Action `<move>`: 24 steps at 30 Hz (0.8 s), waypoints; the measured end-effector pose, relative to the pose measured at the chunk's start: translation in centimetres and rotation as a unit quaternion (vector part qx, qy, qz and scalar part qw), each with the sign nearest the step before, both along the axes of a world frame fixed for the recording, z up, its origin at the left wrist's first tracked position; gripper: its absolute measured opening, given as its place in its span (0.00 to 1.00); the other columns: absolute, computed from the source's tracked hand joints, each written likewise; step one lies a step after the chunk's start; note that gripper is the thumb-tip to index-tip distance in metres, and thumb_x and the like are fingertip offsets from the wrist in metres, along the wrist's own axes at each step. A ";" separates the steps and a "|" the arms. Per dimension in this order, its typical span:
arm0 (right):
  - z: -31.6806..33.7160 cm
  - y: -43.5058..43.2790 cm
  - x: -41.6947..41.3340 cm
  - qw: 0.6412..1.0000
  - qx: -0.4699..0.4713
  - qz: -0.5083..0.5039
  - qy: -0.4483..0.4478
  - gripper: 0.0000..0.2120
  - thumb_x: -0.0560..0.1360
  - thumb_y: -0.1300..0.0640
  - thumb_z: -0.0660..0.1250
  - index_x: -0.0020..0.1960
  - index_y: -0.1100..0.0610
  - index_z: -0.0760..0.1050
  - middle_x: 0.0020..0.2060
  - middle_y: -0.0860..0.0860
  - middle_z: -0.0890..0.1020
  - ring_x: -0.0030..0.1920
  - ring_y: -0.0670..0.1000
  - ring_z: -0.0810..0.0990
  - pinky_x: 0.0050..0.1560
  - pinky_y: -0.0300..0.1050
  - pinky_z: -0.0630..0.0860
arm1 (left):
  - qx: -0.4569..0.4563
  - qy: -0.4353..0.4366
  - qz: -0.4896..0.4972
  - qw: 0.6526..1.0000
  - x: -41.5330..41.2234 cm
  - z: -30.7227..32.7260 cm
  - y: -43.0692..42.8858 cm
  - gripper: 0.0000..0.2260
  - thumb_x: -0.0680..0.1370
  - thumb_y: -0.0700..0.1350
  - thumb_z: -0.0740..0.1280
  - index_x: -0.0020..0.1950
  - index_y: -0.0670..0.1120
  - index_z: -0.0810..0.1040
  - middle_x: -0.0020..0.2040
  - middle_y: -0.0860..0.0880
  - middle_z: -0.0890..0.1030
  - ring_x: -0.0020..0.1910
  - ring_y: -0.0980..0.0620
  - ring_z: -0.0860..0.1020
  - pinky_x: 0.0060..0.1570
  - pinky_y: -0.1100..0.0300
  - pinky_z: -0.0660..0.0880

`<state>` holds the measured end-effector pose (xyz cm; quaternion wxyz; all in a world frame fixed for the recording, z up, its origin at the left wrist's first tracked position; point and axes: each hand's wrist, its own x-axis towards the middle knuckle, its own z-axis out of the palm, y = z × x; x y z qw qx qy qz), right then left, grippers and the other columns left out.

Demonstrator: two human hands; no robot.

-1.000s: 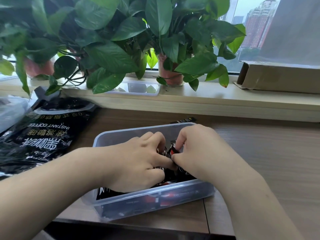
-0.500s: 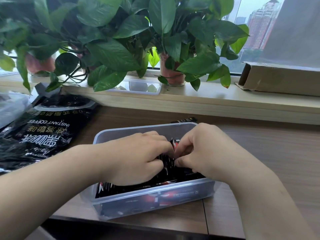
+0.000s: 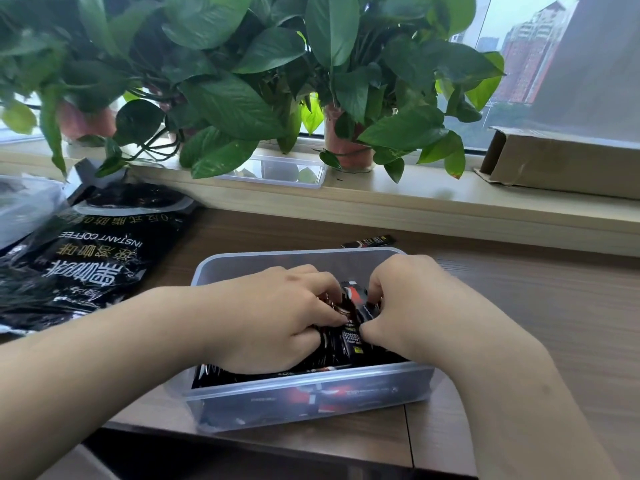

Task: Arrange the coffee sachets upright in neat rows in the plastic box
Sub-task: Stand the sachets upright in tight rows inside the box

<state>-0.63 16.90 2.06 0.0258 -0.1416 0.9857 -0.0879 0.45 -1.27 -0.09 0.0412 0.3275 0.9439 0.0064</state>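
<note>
A translucent plastic box (image 3: 304,398) stands on the wooden table near its front edge. Black and red coffee sachets (image 3: 353,327) fill it, several standing packed along the near wall. Both hands are inside the box. My left hand (image 3: 273,317) curls its fingers around a bunch of sachets on the left. From the right, my right hand (image 3: 412,306) pinches the sachets in the middle with thumb and fingers. One loose sachet (image 3: 369,242) lies on the table just behind the box.
A large black instant-coffee bag (image 3: 79,261) lies at the left, with a clear plastic bag (image 3: 24,206) beside it. Potted plants (image 3: 346,147), a clear lid (image 3: 277,171) and a cardboard box (image 3: 561,164) sit on the windowsill behind. The table edge is right in front of the box.
Both hands have shifted slightly inside the box while holding the sachets, and a red-and-black sachet now shows more between them. The box has stayed put.
</note>
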 end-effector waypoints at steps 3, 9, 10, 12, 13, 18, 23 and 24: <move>-0.1 0.1 -0.1 1.000 -0.008 -0.004 0.010 0.06 0.69 0.54 0.71 0.45 0.53 0.80 0.40 0.49 0.80 0.36 0.49 0.76 0.28 0.36 0.67 | -0.005 -0.009 0.002 1.000 0.1 0.0 0.2 0.32 0.72 0.53 0.44 0.74 0.55 0.71 0.73 0.55 0.69 0.71 0.54 0.64 0.70 0.52 0.65; 1.4 1.1 0.2 0.995 -0.059 -0.041 0.065 0.06 0.69 0.57 0.70 0.46 0.54 0.80 0.41 0.50 0.83 0.43 0.53 0.82 0.47 0.47 0.82 | 0.031 -0.013 0.048 0.998 0.2 0.6 0.4 0.18 0.79 0.46 0.57 0.68 0.50 0.72 0.68 0.54 0.70 0.67 0.54 0.69 0.68 0.57 0.66; 1.6 1.2 0.3 0.995 -0.059 -0.046 0.066 0.06 0.69 0.57 0.69 0.45 0.54 0.81 0.41 0.50 0.83 0.43 0.53 0.82 0.47 0.47 0.82 | 0.030 -0.005 0.051 0.998 0.1 0.6 0.4 0.17 0.79 0.47 0.57 0.67 0.50 0.74 0.66 0.54 0.71 0.66 0.54 0.70 0.67 0.56 0.67; 1.6 1.2 0.6 0.997 -0.038 -0.047 0.046 0.05 0.69 0.58 0.69 0.44 0.54 0.81 0.41 0.50 0.83 0.41 0.53 0.82 0.43 0.44 0.82 | 0.023 0.000 0.048 0.999 0.1 0.7 0.4 0.21 0.76 0.49 0.55 0.66 0.50 0.76 0.65 0.55 0.72 0.65 0.55 0.70 0.67 0.55 0.68; 1.5 1.1 0.6 0.998 -0.022 -0.042 0.030 0.05 0.70 0.59 0.68 0.43 0.54 0.82 0.41 0.51 0.83 0.40 0.52 0.82 0.41 0.43 0.81 | 0.024 -0.003 0.045 0.999 0.1 0.7 0.4 0.23 0.74 0.50 0.53 0.67 0.51 0.77 0.65 0.56 0.73 0.65 0.55 0.69 0.67 0.55 0.68; 0.1 0.6 -0.5 0.999 0.020 -0.044 0.021 0.04 0.71 0.58 0.69 0.45 0.52 0.82 0.41 0.50 0.81 0.36 0.51 0.79 0.29 0.35 0.71 | 0.043 -0.019 0.023 0.999 0.3 0.5 0.2 0.25 0.75 0.49 0.54 0.72 0.52 0.74 0.70 0.57 0.71 0.69 0.58 0.66 0.71 0.62 0.62; -0.8 0.1 -0.7 0.997 0.008 -0.042 0.063 0.02 0.69 0.57 0.71 0.41 0.53 0.80 0.40 0.50 0.79 0.38 0.53 0.78 0.31 0.39 0.71 | 0.046 -0.031 0.031 0.998 0.5 0.6 0.0 0.22 0.78 0.47 0.57 0.73 0.53 0.72 0.71 0.58 0.68 0.70 0.59 0.64 0.72 0.61 0.62; -0.8 0.2 -0.8 0.997 -0.004 -0.042 0.060 0.02 0.69 0.57 0.70 0.42 0.53 0.80 0.40 0.50 0.80 0.39 0.53 0.79 0.34 0.39 0.73 | 0.048 -0.030 0.030 0.998 0.5 0.6 0.1 0.22 0.79 0.47 0.57 0.73 0.53 0.72 0.72 0.58 0.68 0.71 0.59 0.64 0.72 0.61 0.62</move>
